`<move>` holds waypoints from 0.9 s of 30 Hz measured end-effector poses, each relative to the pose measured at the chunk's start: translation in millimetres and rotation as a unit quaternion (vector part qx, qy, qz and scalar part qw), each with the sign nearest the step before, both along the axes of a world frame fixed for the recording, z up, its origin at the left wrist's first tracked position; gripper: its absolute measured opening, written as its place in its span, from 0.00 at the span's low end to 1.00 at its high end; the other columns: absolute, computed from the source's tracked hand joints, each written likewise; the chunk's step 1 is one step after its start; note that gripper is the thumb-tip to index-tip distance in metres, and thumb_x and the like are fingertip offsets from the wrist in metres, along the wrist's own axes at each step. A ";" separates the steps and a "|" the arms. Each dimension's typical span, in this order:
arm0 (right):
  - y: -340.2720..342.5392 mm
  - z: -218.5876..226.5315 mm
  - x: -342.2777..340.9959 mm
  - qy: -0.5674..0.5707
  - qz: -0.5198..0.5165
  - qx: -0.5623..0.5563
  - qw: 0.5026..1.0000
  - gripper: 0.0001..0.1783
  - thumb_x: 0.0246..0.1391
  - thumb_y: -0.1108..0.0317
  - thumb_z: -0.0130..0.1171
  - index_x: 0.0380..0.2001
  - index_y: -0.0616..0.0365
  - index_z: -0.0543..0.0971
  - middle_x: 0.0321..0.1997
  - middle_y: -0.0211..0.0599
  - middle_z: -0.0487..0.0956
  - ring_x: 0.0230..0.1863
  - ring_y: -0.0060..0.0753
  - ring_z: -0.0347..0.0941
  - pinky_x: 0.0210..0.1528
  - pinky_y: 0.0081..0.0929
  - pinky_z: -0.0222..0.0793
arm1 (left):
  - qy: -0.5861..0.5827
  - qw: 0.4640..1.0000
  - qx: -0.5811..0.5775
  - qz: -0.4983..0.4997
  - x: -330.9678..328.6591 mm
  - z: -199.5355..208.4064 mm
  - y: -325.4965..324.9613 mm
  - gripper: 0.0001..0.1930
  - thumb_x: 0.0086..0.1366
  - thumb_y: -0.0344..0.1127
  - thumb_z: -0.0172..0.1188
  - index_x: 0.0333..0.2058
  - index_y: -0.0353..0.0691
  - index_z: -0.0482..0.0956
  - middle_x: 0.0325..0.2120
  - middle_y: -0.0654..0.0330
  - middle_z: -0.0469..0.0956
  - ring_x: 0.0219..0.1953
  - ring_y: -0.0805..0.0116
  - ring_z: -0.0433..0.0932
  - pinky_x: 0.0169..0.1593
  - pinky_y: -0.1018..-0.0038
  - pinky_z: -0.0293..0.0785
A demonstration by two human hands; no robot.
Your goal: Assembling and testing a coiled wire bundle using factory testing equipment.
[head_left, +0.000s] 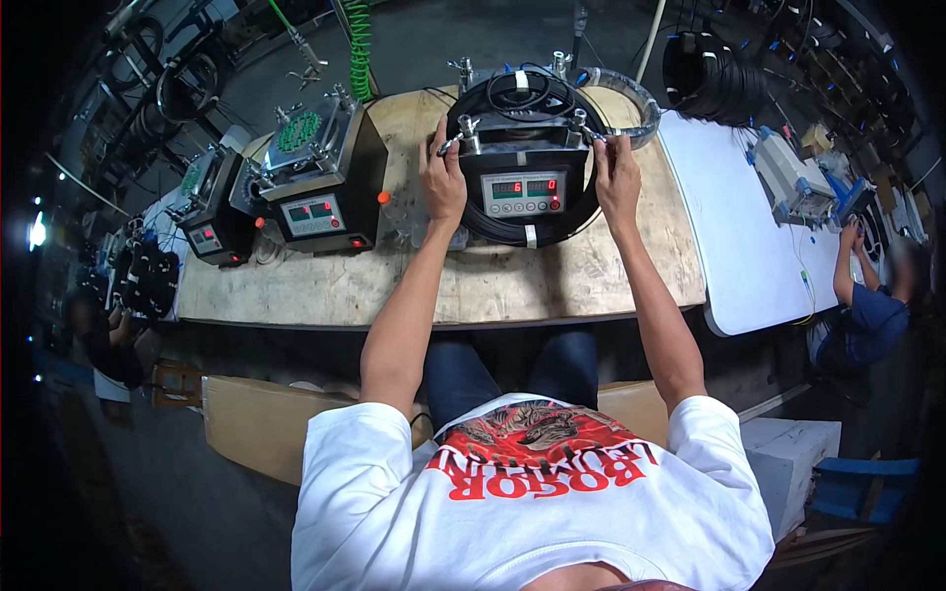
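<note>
Reading left to right across the bench [325, 291]: two idle black machines [320, 182] stand at far left. Next, our left hand [442, 182] pinches the coil's [522, 231] left rim beside a clamp post [468, 128]. At centre, the black cable coil lies looped around a third machine [522, 172] with red readouts. Our right hand [617, 177] pinches the coil's right rim. Farther right, a white table [734, 236], where another person's hand [852, 236] works.
</note>
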State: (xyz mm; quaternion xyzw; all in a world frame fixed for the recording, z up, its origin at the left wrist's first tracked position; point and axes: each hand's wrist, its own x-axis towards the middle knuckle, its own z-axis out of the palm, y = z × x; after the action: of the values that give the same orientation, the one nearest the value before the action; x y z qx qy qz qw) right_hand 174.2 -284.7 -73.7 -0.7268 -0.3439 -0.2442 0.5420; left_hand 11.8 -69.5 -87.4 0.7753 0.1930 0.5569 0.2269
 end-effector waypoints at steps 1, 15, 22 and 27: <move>0.6 -0.2 0.4 -0.001 0.005 0.013 1.000 0.11 0.66 0.64 0.57 0.38 0.62 0.71 0.21 0.43 0.73 0.21 0.42 0.70 0.28 0.36 0.66 | -0.002 1.000 0.006 -0.005 -0.2 -0.5 1.2 0.22 0.76 0.46 0.47 0.64 0.51 0.70 0.48 0.43 0.74 0.47 0.39 0.75 0.46 0.54 0.73; -11.8 28.9 18.8 0.047 0.060 -0.147 0.986 0.21 0.64 0.52 0.57 0.31 0.62 0.72 0.19 0.49 0.72 0.22 0.55 0.71 0.26 0.44 0.64 | 0.126 0.990 0.036 -0.049 -47.5 41.9 12.5 0.10 0.68 0.38 0.61 0.40 0.37 0.78 0.32 0.53 0.77 0.37 0.51 0.79 0.40 0.62 0.74; -6.1 23.0 23.4 0.013 0.033 -0.158 0.987 0.22 0.67 0.52 0.52 0.27 0.61 0.71 0.21 0.55 0.75 0.28 0.65 0.73 0.27 0.51 0.64 | 0.178 0.966 0.096 -0.158 -53.3 60.1 23.5 0.07 0.68 0.30 0.58 0.39 0.32 0.75 0.33 0.48 0.78 0.36 0.46 0.78 0.40 0.63 0.74; -8.0 30.6 23.5 0.030 0.038 -0.168 0.985 0.25 0.66 0.50 0.52 0.25 0.62 0.73 0.21 0.55 0.74 0.27 0.64 0.72 0.28 0.50 0.64 | 0.223 0.938 0.208 -0.165 -54.4 69.3 30.9 0.09 0.68 0.32 0.58 0.38 0.31 0.73 0.32 0.48 0.77 0.36 0.47 0.78 0.41 0.61 0.74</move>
State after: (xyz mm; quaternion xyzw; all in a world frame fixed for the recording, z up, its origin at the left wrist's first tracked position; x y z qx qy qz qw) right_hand 197.7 -292.6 -43.1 -0.8009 -0.3906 -0.1403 0.4316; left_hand -42.6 -38.7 -18.1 0.9303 -0.0116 0.3524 0.1007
